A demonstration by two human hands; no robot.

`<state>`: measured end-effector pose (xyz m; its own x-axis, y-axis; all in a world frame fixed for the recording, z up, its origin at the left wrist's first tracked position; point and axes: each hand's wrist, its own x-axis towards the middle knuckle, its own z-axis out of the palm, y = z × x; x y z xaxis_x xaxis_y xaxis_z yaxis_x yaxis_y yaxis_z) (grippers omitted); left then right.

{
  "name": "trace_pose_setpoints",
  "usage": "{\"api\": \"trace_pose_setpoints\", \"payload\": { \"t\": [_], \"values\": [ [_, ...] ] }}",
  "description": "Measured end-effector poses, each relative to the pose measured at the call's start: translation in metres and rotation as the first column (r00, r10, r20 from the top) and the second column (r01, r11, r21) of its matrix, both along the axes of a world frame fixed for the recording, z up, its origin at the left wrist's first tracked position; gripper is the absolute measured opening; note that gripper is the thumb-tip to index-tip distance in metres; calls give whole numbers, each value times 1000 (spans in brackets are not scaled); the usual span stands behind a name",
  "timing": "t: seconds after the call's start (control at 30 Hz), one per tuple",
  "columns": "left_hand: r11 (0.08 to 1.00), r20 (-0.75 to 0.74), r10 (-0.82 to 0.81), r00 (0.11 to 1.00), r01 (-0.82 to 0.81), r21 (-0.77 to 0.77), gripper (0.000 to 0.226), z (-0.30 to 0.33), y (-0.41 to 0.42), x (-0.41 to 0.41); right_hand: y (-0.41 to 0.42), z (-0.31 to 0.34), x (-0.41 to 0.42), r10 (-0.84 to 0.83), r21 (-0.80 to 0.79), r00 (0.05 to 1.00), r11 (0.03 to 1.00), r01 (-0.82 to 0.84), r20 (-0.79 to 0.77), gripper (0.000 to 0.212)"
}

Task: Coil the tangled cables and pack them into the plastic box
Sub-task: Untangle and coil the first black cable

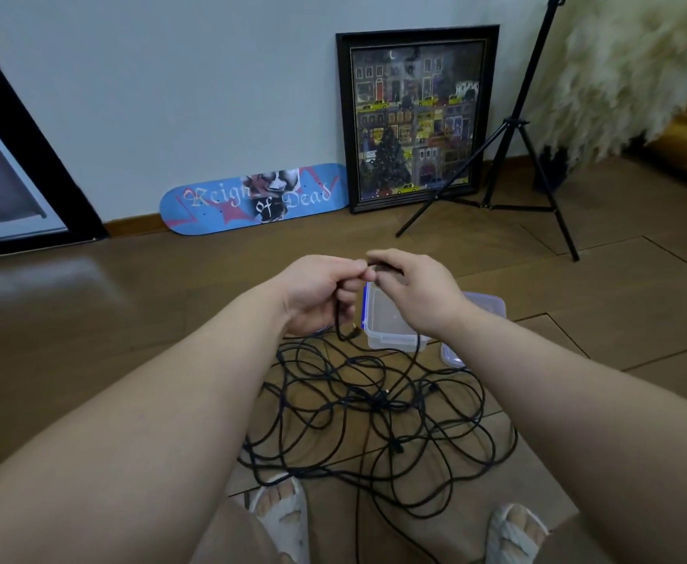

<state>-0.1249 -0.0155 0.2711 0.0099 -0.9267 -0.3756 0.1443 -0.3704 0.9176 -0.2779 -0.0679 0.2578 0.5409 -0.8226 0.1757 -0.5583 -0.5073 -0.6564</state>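
Note:
A heap of tangled black cables [374, 405] lies on the wooden floor in front of my feet. Above it, my left hand [321, 295] grips one black cable, whose plug end hangs just below the hand. My right hand [415, 291] pinches the same cable beside the left fingertips, and the strand runs down from it into the heap. Behind my hands stands the clear plastic box [390, 331] with blue clips, open and with nothing visible inside. Its lid [484, 307] lies to the right, partly hidden by my right forearm.
A blue skateboard deck [252, 199] and a framed picture [415, 116] lean against the wall. A black tripod [512, 156] stands at the right, near a fluffy white throw [635, 67]. My two feet in white slippers [281, 519] are at the bottom edge.

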Motion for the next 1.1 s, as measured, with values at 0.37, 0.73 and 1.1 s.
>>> {"api": "trace_pose_setpoints", "payload": {
  "t": [0.37, 0.73, 1.1],
  "values": [
    [991, -230, 129, 965, -116, 71, 27, 1, 2, 17, -28, -13, -33, -427, 254, 904, 873, 417, -17, 31],
    [790, -658, 489, 573, -610, 56, 25, 4, -5, 31, -25, -8, -42, -407, 501, 807, 850, 163, 428, 10],
    [877, -281, 449, 848, -478, -44, 22, 4, -5, 18, -9, -6, -24, -69, 84, 957, 992, 97, -283, 28]
  ]
}}
